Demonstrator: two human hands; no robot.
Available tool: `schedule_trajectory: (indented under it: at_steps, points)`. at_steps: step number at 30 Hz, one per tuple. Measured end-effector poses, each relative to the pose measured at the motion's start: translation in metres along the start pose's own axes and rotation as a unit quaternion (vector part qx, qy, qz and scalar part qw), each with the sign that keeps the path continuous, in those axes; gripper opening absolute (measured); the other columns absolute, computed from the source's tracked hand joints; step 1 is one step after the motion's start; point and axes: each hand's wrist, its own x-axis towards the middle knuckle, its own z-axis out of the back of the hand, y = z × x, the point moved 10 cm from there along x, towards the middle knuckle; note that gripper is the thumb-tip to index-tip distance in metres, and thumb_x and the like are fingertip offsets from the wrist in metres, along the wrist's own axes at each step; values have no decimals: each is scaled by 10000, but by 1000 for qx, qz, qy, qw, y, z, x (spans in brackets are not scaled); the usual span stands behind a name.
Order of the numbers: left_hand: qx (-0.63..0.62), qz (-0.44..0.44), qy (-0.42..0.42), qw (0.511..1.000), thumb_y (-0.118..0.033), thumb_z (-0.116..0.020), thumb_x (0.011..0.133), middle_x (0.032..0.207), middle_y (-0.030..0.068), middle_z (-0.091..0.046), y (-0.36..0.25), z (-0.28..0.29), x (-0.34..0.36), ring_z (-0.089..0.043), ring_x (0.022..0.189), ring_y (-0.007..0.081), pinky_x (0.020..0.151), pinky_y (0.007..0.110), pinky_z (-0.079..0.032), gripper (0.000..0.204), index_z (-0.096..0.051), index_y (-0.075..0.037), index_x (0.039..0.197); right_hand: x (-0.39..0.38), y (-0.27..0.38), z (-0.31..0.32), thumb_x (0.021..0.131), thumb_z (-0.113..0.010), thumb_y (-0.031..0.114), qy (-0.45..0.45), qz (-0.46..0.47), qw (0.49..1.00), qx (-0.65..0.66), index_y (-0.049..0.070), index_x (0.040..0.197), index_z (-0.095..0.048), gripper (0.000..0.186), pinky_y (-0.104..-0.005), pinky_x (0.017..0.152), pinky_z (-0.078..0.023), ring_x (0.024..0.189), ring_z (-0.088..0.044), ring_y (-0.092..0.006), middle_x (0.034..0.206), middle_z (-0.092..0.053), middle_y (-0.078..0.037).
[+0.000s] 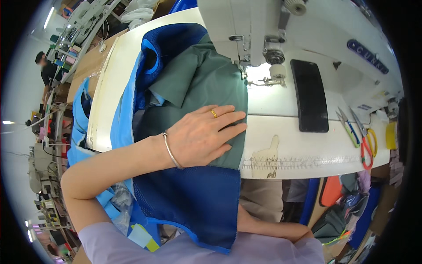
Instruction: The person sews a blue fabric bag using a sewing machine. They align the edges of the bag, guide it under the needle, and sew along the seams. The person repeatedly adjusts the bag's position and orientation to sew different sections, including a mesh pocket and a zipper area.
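Note:
My left hand lies flat with spread fingers on green fabric, near its right edge. The fabric reaches under the presser foot of a white sewing machine. A navy panel hangs over the table's front, and light blue trim runs along the left. My right forearm comes from the lower right; that hand is hidden behind the navy panel.
On the white table lie a black phone, scissors, small snips and a yellow roll. More blue pieces sit at left. A co-worker is among machines at far left.

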Motion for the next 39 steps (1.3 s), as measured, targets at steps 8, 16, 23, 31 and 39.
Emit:
schedule_trajectory:
  at_steps: [8, 16, 23, 31, 39]
  points:
    - [-13, -15, -6, 1000, -187, -793, 783, 1389, 144, -590, 4, 3, 4, -590, 1259, 331, 1049, 441, -511, 558, -639, -38, 1298, 1, -6, -3, 880, -795, 186, 81, -51, 995, -31, -31, 1330, -556, 553, -363, 972, -521, 1154, -624, -213, 1262, -645, -162]
    - [6, -29, -19, 999, -185, -794, 773, 1324, 138, -621, 22, 7, 18, -617, 1201, 323, 1032, 443, -511, 513, -651, -39, 1243, 7, -9, 11, 872, -803, 202, 77, -63, 994, -34, -30, 1319, -567, 557, -370, 964, -526, 1153, -632, -228, 1262, -650, -169]
    - [27, -44, -15, 999, -193, -779, 786, 1306, 133, -638, 45, 16, 37, -618, 1201, 322, 1057, 452, -492, 474, -657, -33, 1216, 9, -8, 15, 864, -810, 216, 69, -59, 995, -41, -30, 1309, -576, 560, -375, 958, -530, 1152, -639, -241, 1261, -654, -175]
    - [63, 67, 96, 991, -227, -786, 803, 1427, 191, -553, -27, -2, 1, -535, 1324, 323, 1071, 448, -454, 621, -593, 44, 1327, 15, -8, 12, 856, -818, 232, 59, -42, 996, -44, -30, 1299, -587, 564, -382, 950, -535, 1152, -647, -256, 1260, -659, -181]
    - [11, 60, 35, 998, -115, -753, 813, 1464, 111, -563, -5, 2, -19, -558, 1331, 312, 1065, 479, -485, 545, -617, -65, 1338, 16, -9, 9, 847, -826, 248, 54, -23, 997, -47, -29, 1288, -598, 569, -389, 943, -541, 1151, -655, -271, 1259, -663, -188]
